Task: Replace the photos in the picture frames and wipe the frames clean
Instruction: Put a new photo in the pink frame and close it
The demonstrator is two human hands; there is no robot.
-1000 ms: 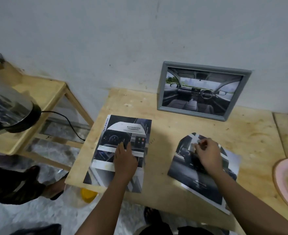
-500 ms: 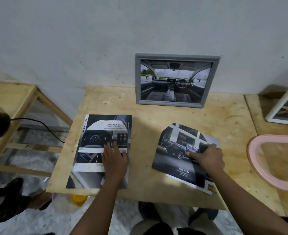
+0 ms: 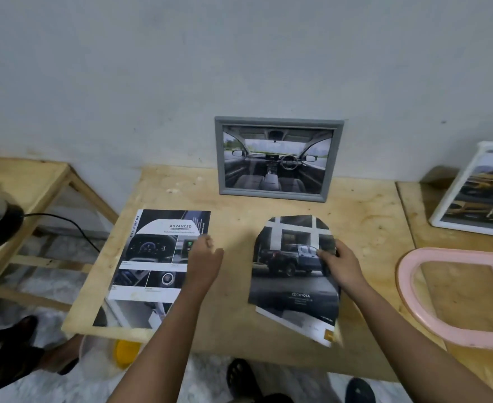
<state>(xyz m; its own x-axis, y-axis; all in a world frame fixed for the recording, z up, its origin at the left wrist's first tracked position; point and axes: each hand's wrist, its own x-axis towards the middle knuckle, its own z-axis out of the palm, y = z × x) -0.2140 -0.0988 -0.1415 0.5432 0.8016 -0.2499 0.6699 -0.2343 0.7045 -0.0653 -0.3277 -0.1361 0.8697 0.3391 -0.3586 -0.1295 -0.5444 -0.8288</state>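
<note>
**The right hand is holding the cut-out photo near the desk's front edge, with the matching frame off to its right.**

The right hand (image 3: 341,267) is pinching the right edge of the arch-topped paper photo of a dark pickup truck (image 3: 291,286). The photo is lying flat on the plywood desk (image 3: 233,321), its long axis running front to back and its arch pointing at the back edge. The left hand (image 3: 206,255) is hanging relaxed and empty over the printed dashboard brochure page (image 3: 152,257). The pink arched plastic frame (image 3: 457,253) is lying on the adjoining board to the right, nearer the right hand. Its rounded end seems to be facing front-left, so the photo would probably need turning to fit it.
</note>
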